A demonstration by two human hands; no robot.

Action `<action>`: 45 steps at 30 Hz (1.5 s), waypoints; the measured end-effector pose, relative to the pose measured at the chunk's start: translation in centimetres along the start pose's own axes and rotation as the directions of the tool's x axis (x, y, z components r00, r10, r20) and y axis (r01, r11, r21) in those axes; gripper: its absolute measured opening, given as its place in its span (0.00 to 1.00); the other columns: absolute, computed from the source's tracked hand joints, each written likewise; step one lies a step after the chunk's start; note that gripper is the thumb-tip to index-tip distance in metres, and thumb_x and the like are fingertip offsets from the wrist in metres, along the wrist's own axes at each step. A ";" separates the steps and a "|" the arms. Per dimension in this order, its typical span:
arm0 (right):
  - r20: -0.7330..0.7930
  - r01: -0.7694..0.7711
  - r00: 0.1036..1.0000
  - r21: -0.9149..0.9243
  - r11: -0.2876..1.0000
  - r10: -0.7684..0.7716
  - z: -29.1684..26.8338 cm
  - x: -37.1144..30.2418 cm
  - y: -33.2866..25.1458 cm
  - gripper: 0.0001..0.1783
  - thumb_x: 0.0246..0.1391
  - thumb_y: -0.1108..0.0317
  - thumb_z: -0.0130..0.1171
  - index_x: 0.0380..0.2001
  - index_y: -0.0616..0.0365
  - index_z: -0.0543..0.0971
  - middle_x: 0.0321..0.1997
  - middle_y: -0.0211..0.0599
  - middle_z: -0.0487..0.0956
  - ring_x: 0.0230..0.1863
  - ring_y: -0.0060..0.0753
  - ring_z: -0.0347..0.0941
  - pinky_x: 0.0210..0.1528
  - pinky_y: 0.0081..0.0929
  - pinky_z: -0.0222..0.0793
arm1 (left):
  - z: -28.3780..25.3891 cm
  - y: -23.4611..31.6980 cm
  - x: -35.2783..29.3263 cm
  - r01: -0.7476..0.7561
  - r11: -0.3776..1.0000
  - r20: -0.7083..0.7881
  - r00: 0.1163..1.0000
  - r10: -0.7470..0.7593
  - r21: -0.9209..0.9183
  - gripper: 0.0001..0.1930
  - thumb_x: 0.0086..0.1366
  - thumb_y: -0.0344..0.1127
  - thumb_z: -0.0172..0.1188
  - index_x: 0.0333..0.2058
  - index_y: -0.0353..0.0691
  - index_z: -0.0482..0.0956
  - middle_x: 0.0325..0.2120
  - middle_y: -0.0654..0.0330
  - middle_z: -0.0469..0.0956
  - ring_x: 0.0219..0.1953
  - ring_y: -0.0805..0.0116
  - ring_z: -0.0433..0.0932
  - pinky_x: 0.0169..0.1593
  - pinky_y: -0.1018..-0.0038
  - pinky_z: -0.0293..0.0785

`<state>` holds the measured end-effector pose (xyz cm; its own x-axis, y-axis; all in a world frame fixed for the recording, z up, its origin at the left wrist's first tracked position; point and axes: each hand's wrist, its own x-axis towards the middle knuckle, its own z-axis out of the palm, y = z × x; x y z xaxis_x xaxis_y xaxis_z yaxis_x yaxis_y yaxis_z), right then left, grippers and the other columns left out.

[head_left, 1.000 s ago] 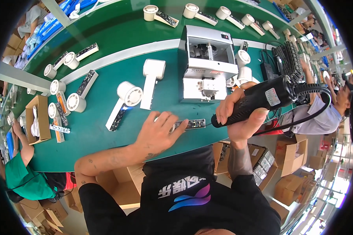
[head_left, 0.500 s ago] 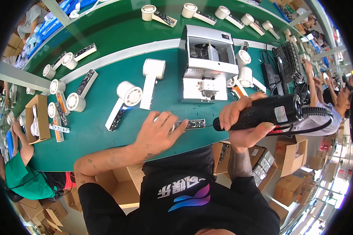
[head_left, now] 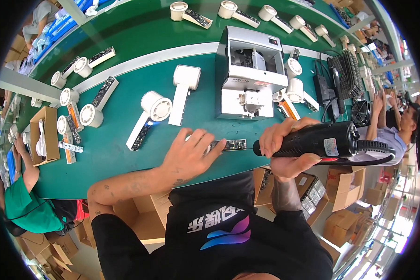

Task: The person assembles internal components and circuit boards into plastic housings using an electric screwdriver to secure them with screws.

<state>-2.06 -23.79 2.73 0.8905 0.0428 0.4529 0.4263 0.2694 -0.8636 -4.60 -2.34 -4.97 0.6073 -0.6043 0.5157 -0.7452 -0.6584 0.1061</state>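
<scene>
The right hand [head_left: 287,164] grips one black driver [head_left: 310,141]; the left hand [head_left: 187,151] apparently holds one circuit board [head_left: 236,145].

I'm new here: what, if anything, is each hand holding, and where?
Right hand: black handheld tool, around its front half. Left hand: circuit-board piece, at its left end.

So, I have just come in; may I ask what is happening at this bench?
A person's left hand holds a piece with an exposed circuit board over the green bench. The right hand grips a black power tool, its thin tip pointing at the board's end; whether it touches is unclear. Two white fan-shaped units and a silver machine stand beyond.
</scene>
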 end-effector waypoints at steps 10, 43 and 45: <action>0.072 0.132 0.988 0.094 0.987 -0.139 -0.5 3.3 -0.9 0.46 0.51 0.21 0.50 0.50 0.54 0.62 0.18 0.31 0.66 0.12 0.25 0.62 0.14 0.26 0.62 | 0.5 0.2 0.3 -0.007 1.000 -0.044 0.999 0.008 0.022 0.21 0.57 0.37 0.67 0.50 0.43 0.81 0.36 0.61 0.73 0.41 0.62 0.73 0.40 0.66 0.69; 0.106 -0.028 0.994 0.012 1.000 0.026 5.4 2.9 1.6 0.49 0.52 0.25 0.54 0.51 0.64 0.62 0.18 0.35 0.68 0.13 0.26 0.64 0.15 0.26 0.63 | -5.0 -1.3 1.5 0.156 0.985 0.176 0.974 -0.141 -0.078 0.31 0.54 0.51 0.70 0.48 0.31 0.79 0.36 0.57 0.78 0.55 0.58 0.68 0.59 0.60 0.63; 0.033 0.033 0.999 0.009 0.999 -0.033 5.3 3.1 1.0 0.48 0.50 0.21 0.51 0.55 0.54 0.63 0.18 0.33 0.66 0.13 0.27 0.63 0.14 0.29 0.62 | -4.9 -1.3 1.4 0.147 0.985 0.179 0.975 -0.130 -0.086 0.31 0.54 0.51 0.70 0.48 0.30 0.78 0.36 0.57 0.77 0.55 0.58 0.68 0.59 0.60 0.63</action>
<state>0.25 -18.33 4.46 0.8702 0.0656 0.4883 0.4537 0.2796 -0.8461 -4.13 -0.12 -0.27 0.7383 -0.5845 0.3366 -0.6688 -0.6991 0.2530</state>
